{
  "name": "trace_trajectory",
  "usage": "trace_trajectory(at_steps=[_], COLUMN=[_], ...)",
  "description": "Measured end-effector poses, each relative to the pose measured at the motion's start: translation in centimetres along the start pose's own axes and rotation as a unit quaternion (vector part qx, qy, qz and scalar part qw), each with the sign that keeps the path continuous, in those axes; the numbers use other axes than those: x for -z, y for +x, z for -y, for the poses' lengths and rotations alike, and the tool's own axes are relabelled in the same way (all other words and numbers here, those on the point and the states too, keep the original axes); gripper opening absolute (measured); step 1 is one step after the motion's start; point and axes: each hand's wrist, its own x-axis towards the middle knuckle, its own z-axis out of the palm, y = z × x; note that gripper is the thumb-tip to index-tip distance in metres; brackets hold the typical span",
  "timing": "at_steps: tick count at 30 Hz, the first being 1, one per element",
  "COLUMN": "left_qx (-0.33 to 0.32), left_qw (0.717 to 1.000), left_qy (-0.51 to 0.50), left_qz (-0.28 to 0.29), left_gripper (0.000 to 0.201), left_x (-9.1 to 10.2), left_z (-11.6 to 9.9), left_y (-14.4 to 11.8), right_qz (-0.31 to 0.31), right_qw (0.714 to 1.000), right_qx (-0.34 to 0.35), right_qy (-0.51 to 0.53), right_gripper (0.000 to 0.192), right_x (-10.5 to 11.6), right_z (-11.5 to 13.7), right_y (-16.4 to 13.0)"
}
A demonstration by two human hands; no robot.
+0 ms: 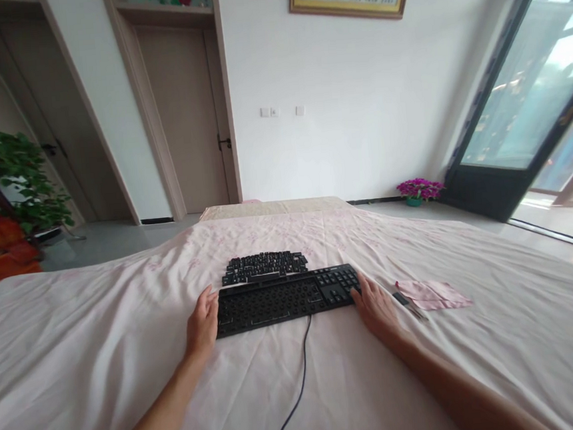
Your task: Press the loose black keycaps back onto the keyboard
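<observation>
A black keyboard lies in front of me, its main section bare of keycaps and its right-hand section still carrying keys. My left hand grips its left end, fingers along the edge. At the opposite end my right hand holds the right edge, thumb over the top. Just beyond the keyboard, loose black keycaps are laid out in rows. From the keyboard's near side a dark cable runs toward me.
A pale patterned cloth with folds covers the surface. Right of my right hand lie a folded pink cloth and a small dark-ended tool, its kind unclear. Farther off stand a pot of purple flowers and a glass door.
</observation>
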Motion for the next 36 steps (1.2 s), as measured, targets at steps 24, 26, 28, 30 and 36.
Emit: trace_trajectory(at_steps=[24,26,28,30,36], left_qx=[-0.102,-0.12,-0.147,-0.162,-0.201], left_qw=[0.987,0.981,0.973,0.964,0.941], left_qy=[0.11,0.142,0.167,0.197,0.259], left_qz=[0.052,0.057,0.066,0.073,0.088], left_gripper=[0.036,0.036,0.037,0.04,0.047], left_x=[0.1,0.0,-0.4,-0.9,-1.4], left_z=[0.4,-0.2,-0.5,-0.6,-0.2], left_y=[0.2,-0.1,-0.4,-0.7,-0.7], right_qz=[0.025,0.032,0.038,0.041,0.054], right_qw=[1.0,0.999,0.999,0.999,0.997], right_qx=[0.018,0.015,0.014,0.015,0.015], right_qy=[-0.001,-0.005,-0.012,-0.02,-0.044], right_gripper=[0.058,0.058,0.058,0.058,0.059], right_x=[-1.4,-1.2,-1.2,-1.0,-0.4], right_z=[-1.5,-1.4,-1.3,-1.2,-0.5], right_y=[0.0,0.1,0.1,0.2,0.1])
